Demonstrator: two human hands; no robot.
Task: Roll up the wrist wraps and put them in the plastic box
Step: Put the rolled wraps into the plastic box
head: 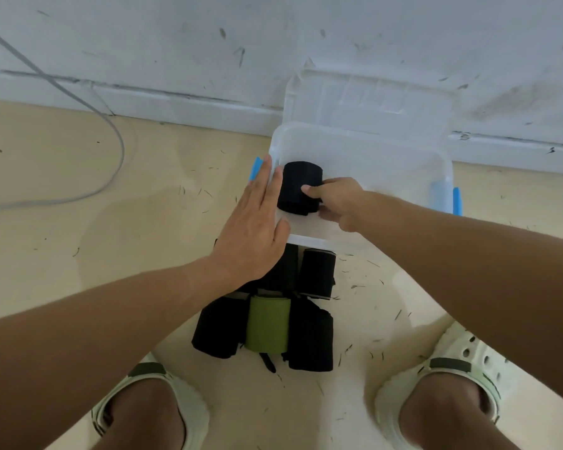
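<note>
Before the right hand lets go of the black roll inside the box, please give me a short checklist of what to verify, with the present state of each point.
1. The black roll is over the inside of the plastic box: ok.
2. The roll stays wound, no loose end: cannot tell, its right end is hidden by the right hand.
3. The left hand steadies the box with flat fingers at its left wall: ok.
4. Free space in the box for more rolls: ok.
5. All wraps packed: not ok, the green roll and black rolls lie on the floor.
</note>
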